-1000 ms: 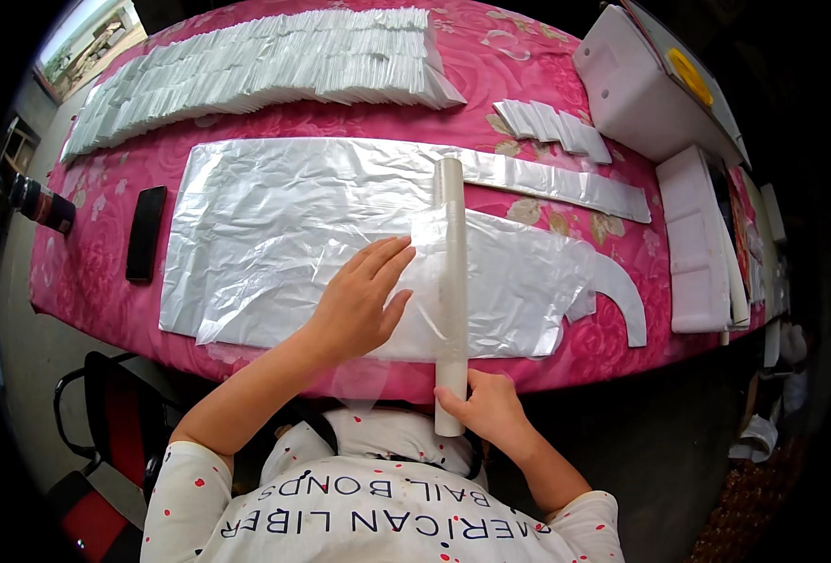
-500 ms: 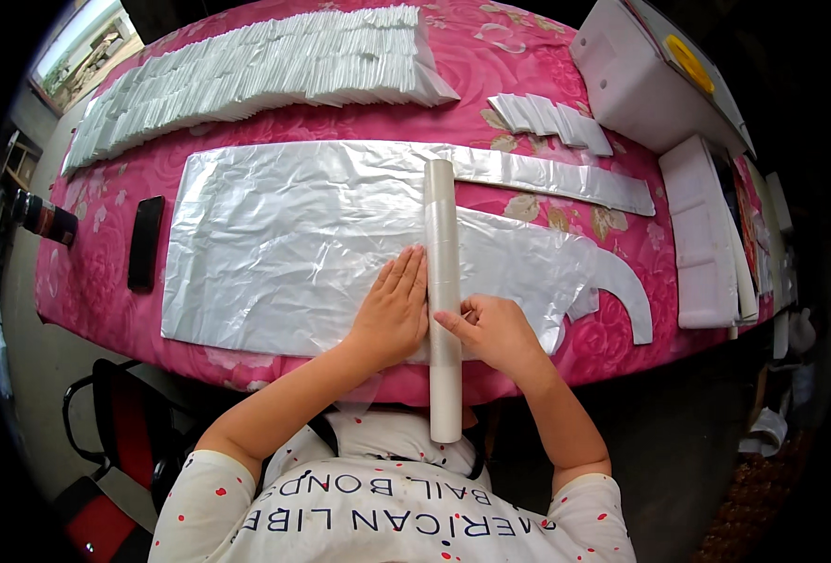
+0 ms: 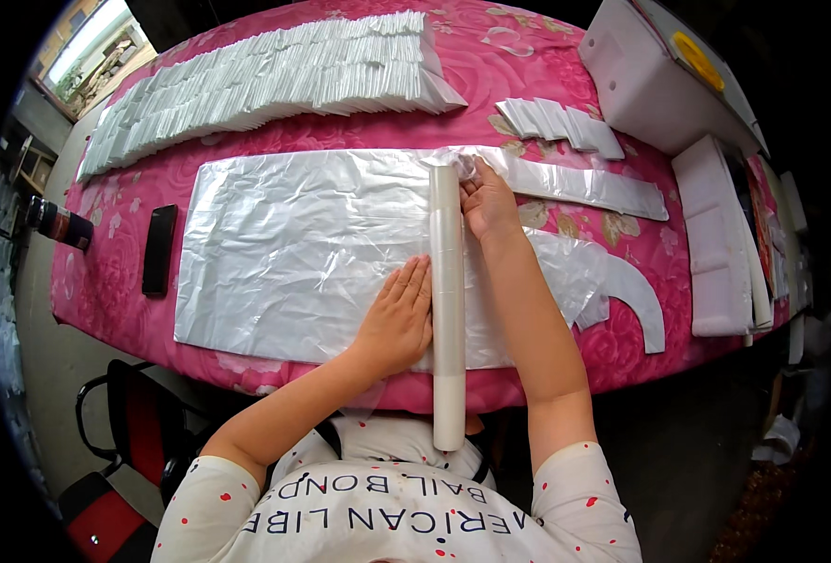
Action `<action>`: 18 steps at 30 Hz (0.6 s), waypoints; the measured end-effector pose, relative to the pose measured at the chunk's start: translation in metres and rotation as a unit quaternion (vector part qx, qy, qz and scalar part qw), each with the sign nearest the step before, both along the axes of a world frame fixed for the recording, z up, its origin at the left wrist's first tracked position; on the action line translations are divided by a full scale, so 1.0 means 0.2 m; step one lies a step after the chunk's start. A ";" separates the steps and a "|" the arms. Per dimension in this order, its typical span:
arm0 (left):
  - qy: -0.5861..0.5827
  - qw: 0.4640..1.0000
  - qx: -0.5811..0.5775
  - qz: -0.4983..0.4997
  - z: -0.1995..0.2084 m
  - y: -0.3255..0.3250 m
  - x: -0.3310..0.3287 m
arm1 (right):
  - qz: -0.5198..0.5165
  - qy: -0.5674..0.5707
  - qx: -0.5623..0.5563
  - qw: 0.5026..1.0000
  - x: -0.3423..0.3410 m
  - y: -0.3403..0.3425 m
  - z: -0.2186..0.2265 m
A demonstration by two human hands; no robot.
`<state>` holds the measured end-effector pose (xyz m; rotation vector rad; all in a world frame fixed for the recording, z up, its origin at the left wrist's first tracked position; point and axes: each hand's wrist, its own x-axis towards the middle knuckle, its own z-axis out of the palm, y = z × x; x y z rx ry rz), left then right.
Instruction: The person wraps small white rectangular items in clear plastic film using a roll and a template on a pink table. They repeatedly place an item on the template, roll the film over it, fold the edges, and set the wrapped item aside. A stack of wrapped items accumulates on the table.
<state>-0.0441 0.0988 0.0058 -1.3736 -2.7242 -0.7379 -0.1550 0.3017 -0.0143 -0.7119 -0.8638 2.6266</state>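
Observation:
A stack of thin silvery-white plastic vest bags [image 3: 274, 253] lies flat on the table, with its two handle strips pointing right. Across it, from the far edge to my lap, rests a long pale roll [image 3: 448, 310] that looks wrapped in clear film. My left hand [image 3: 395, 317] lies flat on the bags with fingers stretched out, its edge against the roll's left side. Over the roll's far end, my right hand [image 3: 488, 202] has its fingers closed on a crumpled bit of the bag plastic at the base of the far handle strip [image 3: 584, 188].
Long rows of folded white bags [image 3: 274, 80] line the table's far left, with a smaller folded pile [image 3: 561, 127] at far right. A black phone [image 3: 159, 250] and dark jar [image 3: 59, 223] are at left. White foam boxes [image 3: 711, 235] stand right, a red-black chair [image 3: 138, 422] lower left.
My right hand has moved away from me, from the roll's middle to its far end, and now grips the bag plastic there. My left hand stays flat beside the roll.

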 end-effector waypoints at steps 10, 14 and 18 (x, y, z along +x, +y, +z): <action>-0.003 1.000 0.001 0.003 -0.01 0.00 0.00 | -0.253 0.047 -0.017 0.966 0.24 1.06 0.05; -0.008 1.000 -0.002 0.004 0.00 0.00 0.01 | -0.330 -0.005 0.029 0.943 0.45 1.41 0.13; -0.009 1.000 0.005 0.004 -0.01 0.00 0.00 | -0.334 0.039 0.027 0.941 0.47 1.46 0.25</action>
